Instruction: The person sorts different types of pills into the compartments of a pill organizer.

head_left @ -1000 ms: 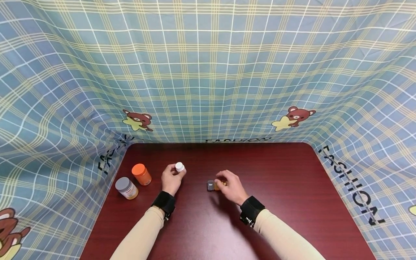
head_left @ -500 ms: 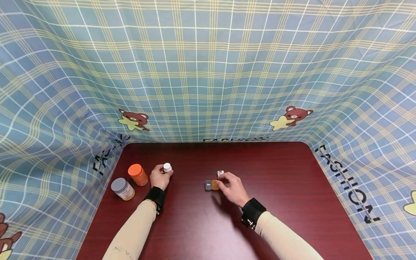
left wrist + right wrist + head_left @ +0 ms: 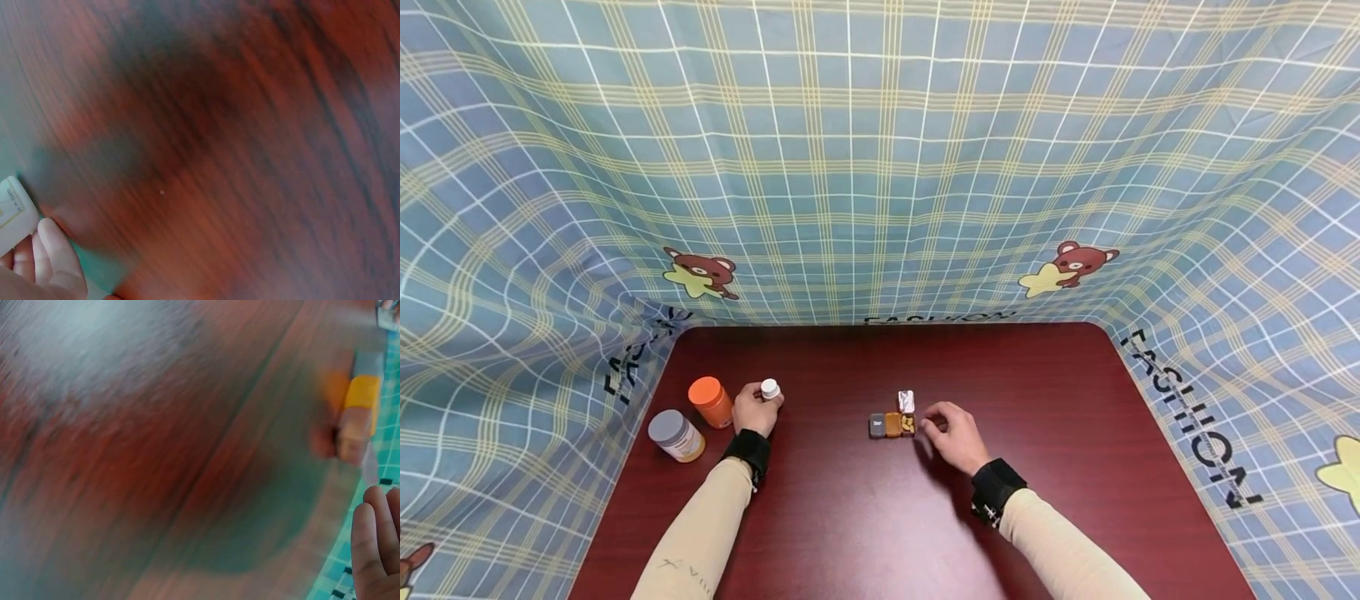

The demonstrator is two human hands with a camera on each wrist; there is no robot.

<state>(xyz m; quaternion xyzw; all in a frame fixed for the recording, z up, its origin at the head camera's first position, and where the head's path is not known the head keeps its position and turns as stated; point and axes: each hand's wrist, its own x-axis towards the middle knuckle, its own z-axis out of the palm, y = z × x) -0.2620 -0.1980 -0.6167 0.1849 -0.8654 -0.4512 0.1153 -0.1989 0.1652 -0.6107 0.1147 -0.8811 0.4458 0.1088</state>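
Observation:
My left hand [image 3: 754,414] grips a small white pill bottle [image 3: 771,388] with a white cap, close beside the orange bottle. In the left wrist view the labelled side of this white bottle [image 3: 14,215] shows at the left edge, above the fingers. A pill organizer [image 3: 892,424] with grey, amber and brown compartments sits mid-table. Its rightmost lid [image 3: 906,402] is flipped back, and yellowish pills [image 3: 907,424] lie inside that compartment. Just right of it, my right hand [image 3: 957,437] holds nothing, with fingers loosely bent. The right wrist view shows its fingers [image 3: 364,540] near the blurred organizer [image 3: 362,392].
An orange bottle [image 3: 711,403] and a grey-lidded jar [image 3: 677,436] stand at the left of the dark red table [image 3: 850,517]. Plaid cloth [image 3: 880,167] hangs behind the table and along both sides.
My right hand has flipped back the organizer's rightmost lid, let go and drawn off to the right, uncovering the pills. My left hand has moved left with the white bottle, toward the orange bottle.

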